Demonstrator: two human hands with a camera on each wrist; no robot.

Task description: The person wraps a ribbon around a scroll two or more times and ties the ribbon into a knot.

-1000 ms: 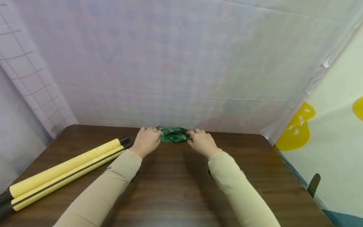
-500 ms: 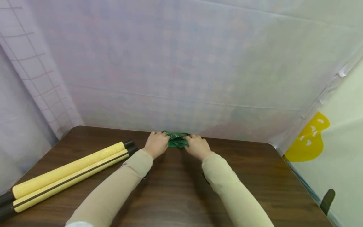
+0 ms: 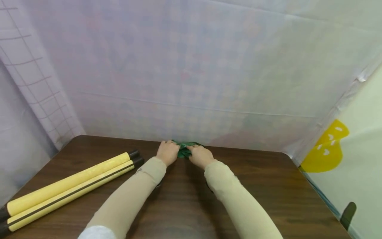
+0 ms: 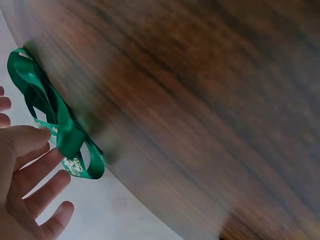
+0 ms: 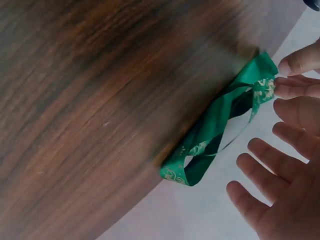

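Both our hands closer together than second ago: left hand [image 3: 168, 152] and right hand [image 3: 200, 155] pinch green ribbon [image 3: 185, 150] between them, loops bunching tighter on tabletop [image 3: 185, 199].

shiny green ribbon [image 3: 185, 150] with pale print, bunched in loops at the table's far edge

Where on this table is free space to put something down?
The table is bare right of the right sleeve, to the right edge. A smaller patch lies between both sleeves. The left side is crowded by two yellow rolls; the far edge holds the ribbon and both hands.
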